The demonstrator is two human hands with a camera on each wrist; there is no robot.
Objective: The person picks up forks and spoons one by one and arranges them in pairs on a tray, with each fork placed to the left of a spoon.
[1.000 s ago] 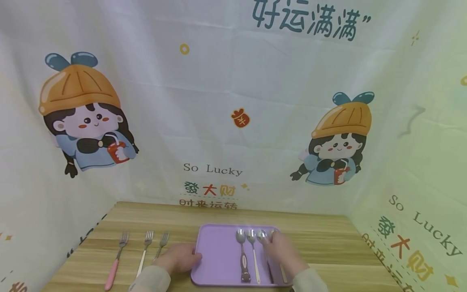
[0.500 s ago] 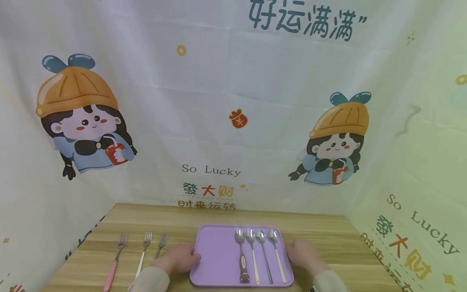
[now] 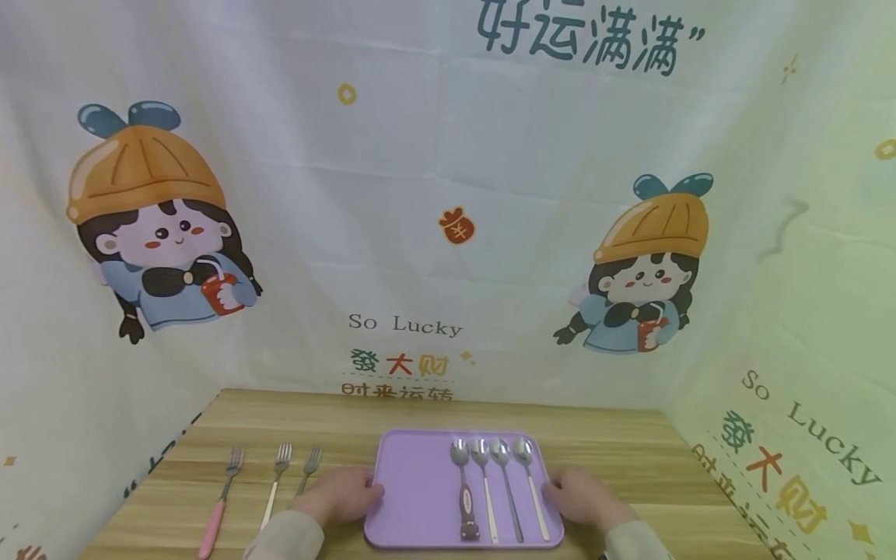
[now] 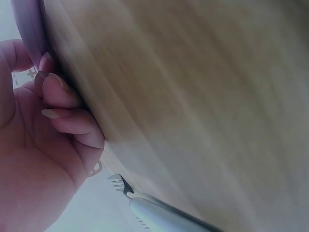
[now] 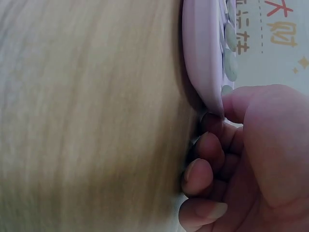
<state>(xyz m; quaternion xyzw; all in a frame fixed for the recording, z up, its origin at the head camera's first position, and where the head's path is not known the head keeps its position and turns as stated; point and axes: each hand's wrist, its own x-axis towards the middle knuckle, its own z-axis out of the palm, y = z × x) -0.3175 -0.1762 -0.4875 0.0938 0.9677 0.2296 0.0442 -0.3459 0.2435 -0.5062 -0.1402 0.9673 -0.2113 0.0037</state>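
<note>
A purple tray (image 3: 413,490) lies on the wooden table. My left hand (image 3: 348,494) holds its left rim; in the left wrist view the thumb and index finger pinch the tray edge (image 4: 30,29) and the other fingers curl beneath. At the opposite rim my right hand (image 3: 581,495) grips too, its thumb over the tray edge (image 5: 205,53) and fingers tucked under in the right wrist view. Several metal spoons lie side by side on the tray's right half, bowls away from me: a brown bear-handled spoon (image 3: 467,509) leftmost, a pale-handled spoon (image 3: 535,498) rightmost.
Left of the tray three forks lie on the table (image 3: 651,467): a pink-handled fork (image 3: 215,521), a white-handled fork (image 3: 275,490), and a fork (image 3: 311,463) partly hidden by my left hand. A printed cloth (image 3: 392,257) hangs behind and at both sides.
My right hand has left the spoons on the tray's right side and moved right to the tray's right rim, now gripping it. My left hand has stayed at the left rim.
</note>
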